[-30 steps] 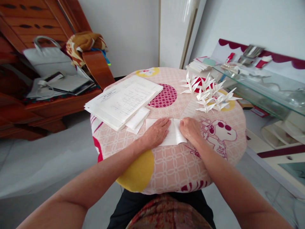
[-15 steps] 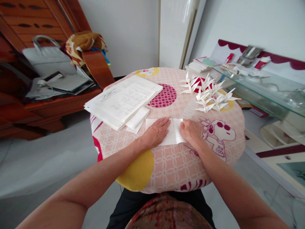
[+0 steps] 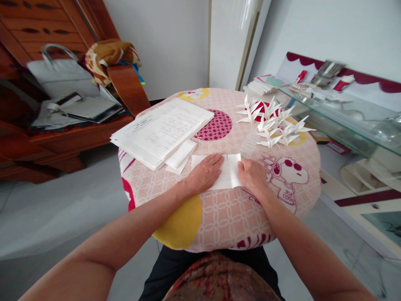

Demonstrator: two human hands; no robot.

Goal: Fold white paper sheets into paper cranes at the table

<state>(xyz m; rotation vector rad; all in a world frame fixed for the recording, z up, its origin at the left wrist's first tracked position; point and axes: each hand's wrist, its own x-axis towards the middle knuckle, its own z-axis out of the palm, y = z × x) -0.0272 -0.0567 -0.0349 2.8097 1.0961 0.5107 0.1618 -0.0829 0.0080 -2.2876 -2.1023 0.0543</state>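
Observation:
A creased white sheet of paper point(image 3: 230, 173) lies on the round cloth-covered table point(image 3: 228, 217) in front of me. My left hand point(image 3: 206, 172) rests flat on its left part, fingers stretched out and pointing right. At the paper's right edge, my right hand point(image 3: 252, 173) is closed, thumb side against the sheet, and grips that edge. A fold line runs down the paper between the two hands. Several folded white paper cranes point(image 3: 272, 121) stand in a cluster at the far right of the table.
A stack of printed sheets point(image 3: 163, 131) covers the table's left side, with smaller folded papers point(image 3: 181, 154) at its near corner. To the right stands a glass shelf point(image 3: 351, 119) with cups and papers. A wooden bench point(image 3: 78, 138) holding a grey bag point(image 3: 62, 75) is at left.
Both hands stay nearly where they were on the paper. The view has shifted very slightly; nothing else visibly differs.

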